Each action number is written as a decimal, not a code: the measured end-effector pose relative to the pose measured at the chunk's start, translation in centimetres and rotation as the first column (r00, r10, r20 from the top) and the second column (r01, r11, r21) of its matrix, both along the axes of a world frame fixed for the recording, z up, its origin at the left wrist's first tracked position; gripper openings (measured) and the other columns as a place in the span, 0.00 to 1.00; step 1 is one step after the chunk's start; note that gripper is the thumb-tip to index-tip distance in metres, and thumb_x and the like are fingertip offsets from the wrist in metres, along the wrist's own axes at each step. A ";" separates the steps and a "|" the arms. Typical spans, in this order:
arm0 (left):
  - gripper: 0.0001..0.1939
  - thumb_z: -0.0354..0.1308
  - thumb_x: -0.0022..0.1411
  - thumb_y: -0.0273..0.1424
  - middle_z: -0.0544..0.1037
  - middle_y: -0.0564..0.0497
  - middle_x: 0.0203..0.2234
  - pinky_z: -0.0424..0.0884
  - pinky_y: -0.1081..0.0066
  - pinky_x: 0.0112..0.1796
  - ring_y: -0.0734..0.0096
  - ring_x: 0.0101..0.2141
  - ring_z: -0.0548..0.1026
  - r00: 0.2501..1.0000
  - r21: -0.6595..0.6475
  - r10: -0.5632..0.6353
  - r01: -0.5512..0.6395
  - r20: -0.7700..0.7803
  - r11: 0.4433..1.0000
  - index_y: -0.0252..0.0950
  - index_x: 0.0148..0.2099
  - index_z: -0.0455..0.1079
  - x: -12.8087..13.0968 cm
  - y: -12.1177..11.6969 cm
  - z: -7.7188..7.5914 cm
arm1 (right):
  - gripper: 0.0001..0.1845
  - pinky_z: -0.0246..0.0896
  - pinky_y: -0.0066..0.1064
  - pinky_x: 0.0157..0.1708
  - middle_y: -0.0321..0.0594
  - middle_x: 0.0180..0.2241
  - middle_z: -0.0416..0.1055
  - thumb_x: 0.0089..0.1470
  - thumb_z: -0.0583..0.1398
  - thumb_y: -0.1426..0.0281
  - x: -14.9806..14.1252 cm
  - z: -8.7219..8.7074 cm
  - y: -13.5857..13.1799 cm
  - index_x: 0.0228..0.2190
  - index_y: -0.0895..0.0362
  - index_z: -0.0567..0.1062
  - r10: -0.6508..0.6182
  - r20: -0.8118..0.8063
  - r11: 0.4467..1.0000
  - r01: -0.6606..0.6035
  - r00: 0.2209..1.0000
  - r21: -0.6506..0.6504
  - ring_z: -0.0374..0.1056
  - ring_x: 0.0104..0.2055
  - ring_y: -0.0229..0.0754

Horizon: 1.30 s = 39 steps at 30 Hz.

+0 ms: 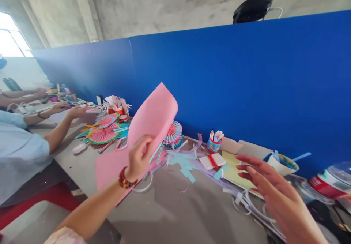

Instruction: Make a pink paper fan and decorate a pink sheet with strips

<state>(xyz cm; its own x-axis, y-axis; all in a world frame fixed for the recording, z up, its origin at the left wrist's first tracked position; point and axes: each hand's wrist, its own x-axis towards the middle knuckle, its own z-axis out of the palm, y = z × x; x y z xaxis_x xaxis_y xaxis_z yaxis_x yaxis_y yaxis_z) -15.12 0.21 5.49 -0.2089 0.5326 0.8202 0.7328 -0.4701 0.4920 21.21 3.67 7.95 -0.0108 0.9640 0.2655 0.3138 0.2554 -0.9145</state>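
A curled sheet of pink paper stands raised over the table, its lower edge pinched in my left hand, which wears a red beaded bracelet. Beneath that hand lies flat pink paper, with scissors' pink handles just beside it. Folded paper fans show partly behind the raised sheet. My right hand hangs open at the right, fingers apart and holding nothing. It is nearest to the yellow paper and a white cable.
Blue and purple paper strips litter the table before a blue partition. A pen cup, a paper bundle with a red band and a plastic bottle stand rightward. At left, a co-worker's hands hold paper near pink fans.
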 end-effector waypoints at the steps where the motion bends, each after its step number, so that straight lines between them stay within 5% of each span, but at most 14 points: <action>1: 0.08 0.53 0.67 0.33 0.77 0.48 0.32 0.69 0.72 0.36 0.70 0.33 0.73 0.986 -0.104 -0.137 0.146 0.093 0.984 0.36 0.38 0.71 2.0 -0.6 -0.3 | 0.28 0.73 0.39 0.41 0.46 0.42 0.77 0.50 0.61 0.47 0.0 -0.3 0.2 0.47 0.50 0.75 0.023 -0.026 1.000 -0.023 0.999 -0.011 0.74 0.43 0.52; 3: 0.09 0.56 0.65 0.37 0.76 0.50 0.31 0.69 0.73 0.34 0.70 0.32 0.72 0.835 -0.265 -0.378 0.500 0.400 0.825 0.36 0.40 0.71 5.0 -1.7 -0.6 | 0.30 0.69 0.43 0.48 0.46 0.50 0.73 0.50 0.62 0.50 0.0 -0.9 0.7 0.52 0.48 0.71 0.096 -0.097 0.995 -0.100 0.991 -0.031 0.70 0.51 0.55; 5: 0.11 0.61 0.61 0.39 0.75 0.50 0.31 0.68 0.73 0.34 0.70 0.32 0.73 0.484 -0.223 -0.466 0.831 0.741 0.509 0.36 0.39 0.71 7.0 -2.3 -0.3 | 0.34 0.65 0.45 0.53 0.47 0.57 0.67 0.49 0.63 0.50 0.1 -1.5 1.1 0.56 0.47 0.67 0.164 -0.153 0.986 -0.163 0.974 0.016 0.65 0.57 0.57; 7: 0.13 0.67 0.54 0.38 0.76 0.50 0.32 0.68 0.71 0.36 0.69 0.33 0.74 0.123 -0.020 -0.369 0.962 0.921 0.271 0.36 0.38 0.72 8.3 -2.5 0.2 | 0.39 0.63 0.48 0.55 0.47 0.62 0.60 0.50 0.62 0.49 -0.1 -1.8 1.2 0.60 0.46 0.62 0.263 -0.207 0.965 -0.255 0.942 0.065 0.61 0.60 0.59; 8: 0.15 0.68 0.51 0.36 0.76 0.50 0.32 0.69 0.71 0.37 0.69 0.33 0.74 -0.007 0.071 -0.305 0.978 0.952 0.198 0.35 0.39 0.73 8.8 -2.4 0.3 | 0.41 0.63 0.49 0.55 0.46 0.64 0.57 0.50 0.61 0.48 -0.3 -1.8 1.0 0.62 0.45 0.59 0.317 -0.228 0.949 -0.308 0.921 0.071 0.60 0.61 0.59; 10: 0.16 0.69 0.49 0.33 0.76 0.49 0.33 0.68 0.71 0.38 0.69 0.33 0.75 -0.122 0.157 -0.224 0.976 0.967 0.149 0.35 0.39 0.73 9.6 -2.2 0.3 | 0.43 0.64 0.50 0.53 0.45 0.65 0.55 0.51 0.59 0.45 -1.0 -1.6 0.3 0.64 0.44 0.55 0.399 -0.245 0.916 -0.397 0.883 0.062 0.59 0.62 0.60; 13: 0.13 0.67 0.52 0.35 0.74 0.51 0.30 0.67 0.73 0.36 0.71 0.30 0.74 -0.034 0.085 -0.229 0.972 0.973 0.220 0.35 0.37 0.71 10.2 -1.7 -0.7 | 0.45 0.67 0.48 0.51 0.48 0.63 0.58 0.48 0.61 0.44 -2.0 -1.0 -1.0 0.63 0.48 0.59 0.389 -0.210 0.916 -0.400 0.897 -0.013 0.60 0.61 0.62; 19: 0.10 0.57 0.63 0.38 0.64 0.57 0.23 0.56 0.75 0.27 0.77 0.24 0.61 0.613 -0.401 -0.373 0.764 0.696 0.506 0.36 0.38 0.65 7.8 -1.3 -4.0 | 0.40 0.70 0.38 0.46 0.48 0.56 0.69 0.48 0.64 0.52 -0.3 -2.0 0.9 0.60 0.52 0.64 0.247 0.176 0.968 -0.234 0.953 -0.095 0.69 0.53 0.55; 23: 0.08 0.50 0.64 0.29 0.62 0.59 0.21 0.53 0.73 0.25 0.75 0.22 0.58 0.826 -0.627 -0.412 0.561 0.385 0.541 0.37 0.46 0.62 5.9 -0.8 -7.9 | 0.34 0.67 0.50 0.47 0.45 0.44 0.77 0.50 0.59 0.50 1.0 -4.6 3.3 0.55 0.55 0.70 0.103 0.594 0.991 -0.135 0.798 0.009 0.73 0.45 0.55; 26: 0.15 0.50 0.61 0.24 0.57 0.61 0.17 0.53 0.72 0.25 0.74 0.20 0.56 0.858 -0.653 -0.395 0.508 0.328 0.562 0.37 0.51 0.60 5.8 -0.3 -10.9 | 0.31 0.61 0.55 0.53 0.49 0.52 0.72 0.53 0.56 0.50 -0.7 -5.8 2.4 0.52 0.55 0.72 0.010 0.687 0.974 -0.164 0.726 0.159 0.67 0.54 0.59; 29: 0.24 0.50 0.59 0.21 0.59 0.62 0.17 0.59 0.70 0.28 0.72 0.20 0.59 0.873 -0.656 -0.381 0.483 0.306 0.580 0.35 0.58 0.57 6.1 -0.1 -12.4 | 0.28 0.63 0.46 0.54 0.46 0.56 0.69 0.59 0.53 0.54 -3.8 -7.7 -0.6 0.57 0.53 0.68 0.111 0.732 0.924 -0.342 0.673 0.174 0.66 0.57 0.52; 32: 0.29 0.50 0.58 0.20 0.71 0.55 0.25 0.66 0.69 0.34 0.69 0.27 0.69 0.848 -0.644 -0.424 0.522 0.318 0.560 0.36 0.62 0.54 5.9 -0.8 -12.2 | 0.30 0.65 0.40 0.54 0.43 0.59 0.66 0.59 0.55 0.54 -6.2 -11.8 -3.5 0.60 0.51 0.66 0.201 0.804 0.815 -0.551 0.559 0.180 0.65 0.58 0.50; 35: 0.26 0.52 0.60 0.22 0.76 0.48 0.42 0.70 0.69 0.39 0.67 0.37 0.74 0.803 -0.671 -0.514 0.562 0.302 0.483 0.40 0.60 0.59 5.1 -2.8 -11.1 | 0.30 0.65 0.43 0.50 0.45 0.55 0.71 0.56 0.59 0.54 -7.0 -16.6 -4.8 0.56 0.52 0.70 0.082 0.853 0.766 -0.580 0.516 0.278 0.69 0.53 0.53; 39: 0.28 0.55 0.60 0.25 0.73 0.45 0.51 0.69 0.64 0.48 0.61 0.47 0.73 0.828 -0.730 -0.558 0.412 0.050 0.546 0.44 0.62 0.58 4.3 -6.3 -9.7 | 0.29 0.60 0.44 0.53 0.44 0.56 0.70 0.57 0.58 0.56 -7.1 -19.7 -4.8 0.57 0.54 0.68 -0.077 0.858 0.708 -0.578 0.508 0.405 0.69 0.53 0.53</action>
<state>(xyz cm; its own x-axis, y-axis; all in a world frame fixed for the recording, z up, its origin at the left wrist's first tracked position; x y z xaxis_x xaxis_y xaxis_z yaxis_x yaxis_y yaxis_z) -10.86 -6.09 -4.23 0.3582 0.9198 0.1604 0.6002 -0.3585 0.7150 14.15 -1.13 -11.74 -0.7326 0.4969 0.4652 0.5957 0.7987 0.0850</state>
